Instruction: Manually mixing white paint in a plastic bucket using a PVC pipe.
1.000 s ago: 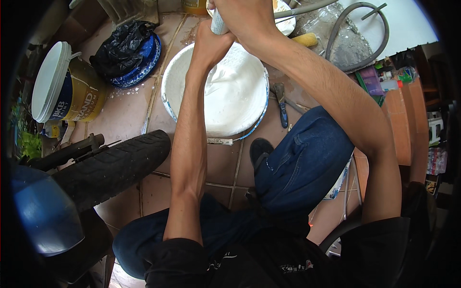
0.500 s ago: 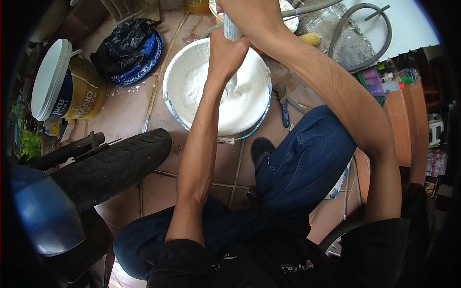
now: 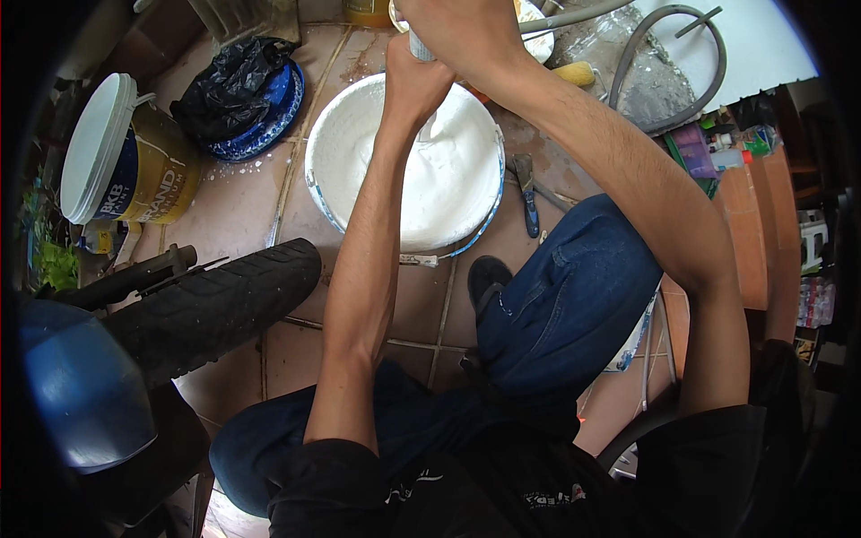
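Note:
A white bucket point(image 3: 316, 170) of thick white paint point(image 3: 439, 193) stands on the tiles in front of me. Both my hands are above its far rim, closed around a pale grey, round-handled stirrer point(image 3: 419, 48). My left hand point(image 3: 416, 82) grips it lower down. Higher up and slightly to the right, my right hand point(image 3: 466, 34) wraps the top, its fingers partly cut off by the frame's upper edge. Between wrist and paint a short length of the stirrer's shaft point(image 3: 428, 131) shows, dipping into the paint; its lower end is hidden.
Right of the bucket lies a scraper point(image 3: 527, 193), with a yellow roller point(image 3: 576, 73) and a grey hose point(image 3: 619, 76) beyond. A lidded paint pail point(image 3: 161, 170) and a blue lid point(image 3: 282, 108) under a black bag point(image 3: 229, 85) are at left. A motorcycle tyre point(image 3: 224, 300) juts in nearby.
Both hands have shifted slightly left and away from me with the stirrer. The folds in the paint have changed shape, and its surface looks smoother.

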{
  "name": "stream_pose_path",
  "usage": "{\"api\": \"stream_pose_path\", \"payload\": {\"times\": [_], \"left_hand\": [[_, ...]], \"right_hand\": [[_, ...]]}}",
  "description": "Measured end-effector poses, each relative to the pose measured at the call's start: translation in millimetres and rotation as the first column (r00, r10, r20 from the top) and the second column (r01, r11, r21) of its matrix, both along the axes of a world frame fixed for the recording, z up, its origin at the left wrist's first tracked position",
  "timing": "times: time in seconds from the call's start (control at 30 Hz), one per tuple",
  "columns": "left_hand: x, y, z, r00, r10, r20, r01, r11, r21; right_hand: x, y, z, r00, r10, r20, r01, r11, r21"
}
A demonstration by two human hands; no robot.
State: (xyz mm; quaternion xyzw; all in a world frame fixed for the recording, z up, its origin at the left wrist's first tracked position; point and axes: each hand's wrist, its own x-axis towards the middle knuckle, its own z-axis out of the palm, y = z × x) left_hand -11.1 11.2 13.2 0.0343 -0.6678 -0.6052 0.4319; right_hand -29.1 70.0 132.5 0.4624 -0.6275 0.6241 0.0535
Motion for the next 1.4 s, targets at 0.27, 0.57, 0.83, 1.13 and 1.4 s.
{"api": "stream_pose_path", "payload": {"times": [0.27, 0.57, 0.83, 1.13, 1.4], "left_hand": [[6.3, 12.0, 3.1, 0.941, -0.137, 0.31, 0.087, 0.982, 0.17], [17.8, -6.9, -3.2, 0.843, -0.161, 0.513, 0.121, 0.986, 0.112], [0.6, -12.5, -7.3, 0.981, 0.076, 0.179, -0.053, 0.99, -0.13], [-20.2, -12.2, -17.0, 0.991, -0.127, 0.037, 0.128, 0.992, -0.019], [-8.3, -11.7, -13.5, 0.997, -0.039, -0.063, 0.036, 0.999, -0.041]], "right_hand": [[-6.4, 0.1, 2.7, 0.988, -0.152, -0.006, 0.152, 0.988, 0.033], [-4.3, -0.8, -5.7, 0.934, -0.111, 0.339, 0.114, 0.993, 0.01], [-6.2, -1.3, -7.4, 0.969, -0.1, 0.228, 0.121, 0.989, -0.082], [-7.1, -7.7, -14.7, 0.978, -0.169, -0.123, 0.146, 0.973, -0.177], [-6.6, -16.1, -26.2, 0.976, -0.133, -0.172, 0.107, 0.982, -0.154]]}}
